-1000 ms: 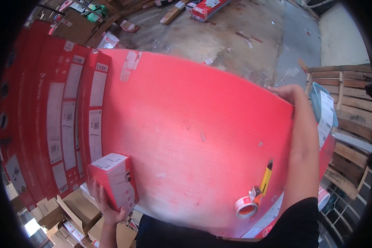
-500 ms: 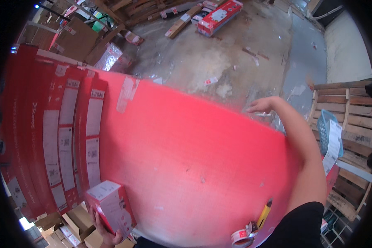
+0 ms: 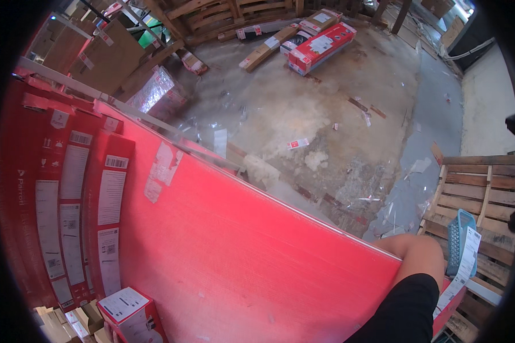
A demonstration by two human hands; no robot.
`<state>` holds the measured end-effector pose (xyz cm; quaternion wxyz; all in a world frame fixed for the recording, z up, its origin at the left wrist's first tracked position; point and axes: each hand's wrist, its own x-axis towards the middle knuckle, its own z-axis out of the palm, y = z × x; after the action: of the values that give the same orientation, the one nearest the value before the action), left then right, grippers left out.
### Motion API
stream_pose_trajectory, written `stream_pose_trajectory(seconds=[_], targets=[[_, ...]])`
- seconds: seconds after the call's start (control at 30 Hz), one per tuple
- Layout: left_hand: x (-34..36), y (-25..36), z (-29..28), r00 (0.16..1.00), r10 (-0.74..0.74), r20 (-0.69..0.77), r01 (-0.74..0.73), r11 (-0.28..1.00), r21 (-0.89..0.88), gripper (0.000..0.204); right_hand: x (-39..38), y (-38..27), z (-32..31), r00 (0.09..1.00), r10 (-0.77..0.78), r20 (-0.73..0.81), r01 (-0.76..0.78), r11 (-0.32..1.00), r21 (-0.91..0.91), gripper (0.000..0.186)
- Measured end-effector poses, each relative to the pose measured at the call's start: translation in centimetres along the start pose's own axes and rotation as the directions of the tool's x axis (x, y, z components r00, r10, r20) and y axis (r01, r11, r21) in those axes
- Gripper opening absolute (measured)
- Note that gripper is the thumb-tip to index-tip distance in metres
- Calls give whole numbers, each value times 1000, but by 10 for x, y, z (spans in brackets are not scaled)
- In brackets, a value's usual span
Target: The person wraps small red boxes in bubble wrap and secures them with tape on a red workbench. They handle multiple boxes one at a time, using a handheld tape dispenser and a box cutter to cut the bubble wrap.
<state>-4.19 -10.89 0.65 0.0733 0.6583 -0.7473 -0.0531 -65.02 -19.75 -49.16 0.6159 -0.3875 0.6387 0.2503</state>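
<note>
At the lower left, my left hand (image 3: 109, 333) grips the side of a small red and white carton (image 3: 133, 316); only a bit of the fingers shows. The carton stands over the near left part of a red tabletop (image 3: 234, 240). My right arm (image 3: 416, 268), in a black sleeve, reaches over the table's far right edge. Below that edge the forearm drops out of sight, so my right hand is hidden. Beside the carton, tall red boxes (image 3: 110, 194) with white labels stand upright along the left side of the table.
A blue plastic basket (image 3: 456, 243) with a long paper strip (image 3: 467, 263) sits at the right by a wooden pallet (image 3: 486, 194). Beyond the table, a long red box (image 3: 321, 48) and scraps lie on the concrete floor (image 3: 280, 114). Open brown cartons (image 3: 88, 317) stand lower left.
My right hand has gone from above the far edge down behind it. The view has shifted, so the carton sits lower and the tape roll and yellow cutter have left the picture.
</note>
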Motion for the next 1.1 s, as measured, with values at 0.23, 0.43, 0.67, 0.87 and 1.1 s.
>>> stream_pose_trajectory(seconds=[0.23,0.43,0.67,0.87,1.1], targets=[[9,1,-2,999,-1,33,1,1000,14,86,-24,-17,3,955,-159,249,69,939,337,95],[23,2,-1,998,34,50,-35,999,21,84,-36,-50,-39,928,-283,243,135,861,490,87],[40,2,-3,994,84,66,-86,996,28,81,-6,-33,-32,903,142,-405,104,844,526,74],[41,2,-4,994,91,59,-93,995,35,79,35,-22,-19,942,-250,-225,246,968,-47,68],[47,2,-5,991,117,66,-119,992,30,76,5,28,-76,863,83,-499,-88,996,15,42]])
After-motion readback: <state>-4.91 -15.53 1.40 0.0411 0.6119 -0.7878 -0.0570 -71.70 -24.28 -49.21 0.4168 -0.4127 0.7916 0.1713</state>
